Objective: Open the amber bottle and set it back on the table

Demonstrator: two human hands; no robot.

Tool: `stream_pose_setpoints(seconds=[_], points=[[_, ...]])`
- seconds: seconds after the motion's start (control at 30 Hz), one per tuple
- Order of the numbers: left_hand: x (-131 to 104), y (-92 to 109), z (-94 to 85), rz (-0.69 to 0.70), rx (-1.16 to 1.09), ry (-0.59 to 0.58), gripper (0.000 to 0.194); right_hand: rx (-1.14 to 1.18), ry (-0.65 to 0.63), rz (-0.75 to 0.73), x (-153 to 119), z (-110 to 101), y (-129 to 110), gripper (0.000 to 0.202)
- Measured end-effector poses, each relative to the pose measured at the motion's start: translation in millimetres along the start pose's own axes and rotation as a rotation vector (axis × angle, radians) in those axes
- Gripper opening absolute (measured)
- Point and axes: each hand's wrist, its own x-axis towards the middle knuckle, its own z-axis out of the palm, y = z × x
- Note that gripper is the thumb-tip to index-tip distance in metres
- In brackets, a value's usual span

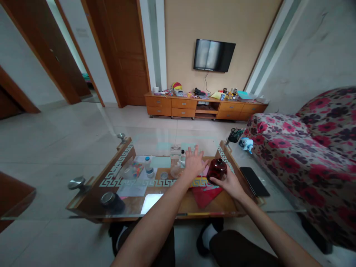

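My right hand [226,181] is wrapped round a dark red, rounded glass bottle [216,170] at the right part of the glass table [164,202]. Just left of it, my left hand [194,160] reaches forward with its fingers spread and nothing held in it. Beyond and beside my left hand are a clear glass container [175,152] and a small black cap [183,151]. Parts of the clear items there are hidden by my left hand. A water bottle with a blue cap [149,167] stands further left.
A dark cup [112,202] stands at the table's front left. Toward the right edge are a black flat object [254,181], a blue and white toy [246,144] and a black mesh holder [235,135]. A flowered sofa [300,148] borders the right side.
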Motion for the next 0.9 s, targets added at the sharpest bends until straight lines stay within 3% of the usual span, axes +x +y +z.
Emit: stream_pose_setpoints(seconds=[0.3,0.6,0.7,0.8,0.9], points=[[13.0,-3.7,-11.4,0.054,0.03,0.072,0.031,-0.005,-0.012,0.018,0.0,-0.7,5.5,0.094],[16.1,2.2,-18.9,0.051,0.028,0.054,0.042,0.017,-0.027,0.031,-0.6,-2.6,2.5,0.088],[14.8,7.3,-45.7,0.098,0.035,0.065,0.041,0.033,-0.015,0.044,-2.4,-0.5,0.8,0.089],[4.9,3.7,-93.3,0.207,0.068,0.044,0.04,0.081,0.027,0.047,-4.9,3.1,-3.7,0.087],[-22.3,-14.5,-145.1,0.323,0.096,-0.048,0.044,0.107,0.062,0.047,-10.2,5.9,-10.1,0.077]])
